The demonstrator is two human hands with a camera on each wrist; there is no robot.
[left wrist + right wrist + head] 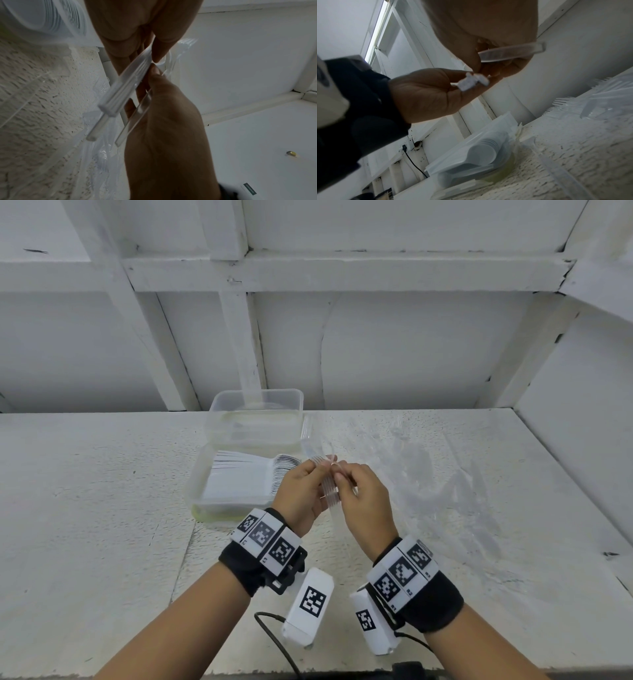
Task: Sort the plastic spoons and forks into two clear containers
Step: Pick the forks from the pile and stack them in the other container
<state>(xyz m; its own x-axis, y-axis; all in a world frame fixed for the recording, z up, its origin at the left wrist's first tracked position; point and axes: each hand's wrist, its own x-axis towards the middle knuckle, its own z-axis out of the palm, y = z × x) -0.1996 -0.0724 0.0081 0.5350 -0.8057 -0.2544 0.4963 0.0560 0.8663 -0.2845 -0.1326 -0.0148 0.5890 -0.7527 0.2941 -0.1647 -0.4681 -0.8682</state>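
— Both hands are closed on clear cutlery: my left hand (301, 494) pinches a stack of forks (329, 491) by the handles, and my right hand (364, 501) pinches one fork (511, 52) beside it.

— Where are they?

— Raised above the table (102, 491), just right of the near container (219, 508), which holds a row of white spoons (286, 477).

— And the other tub?

— I see the far container (257, 419) right behind it. Loose clear forks (455, 491) lie on the table to my right.
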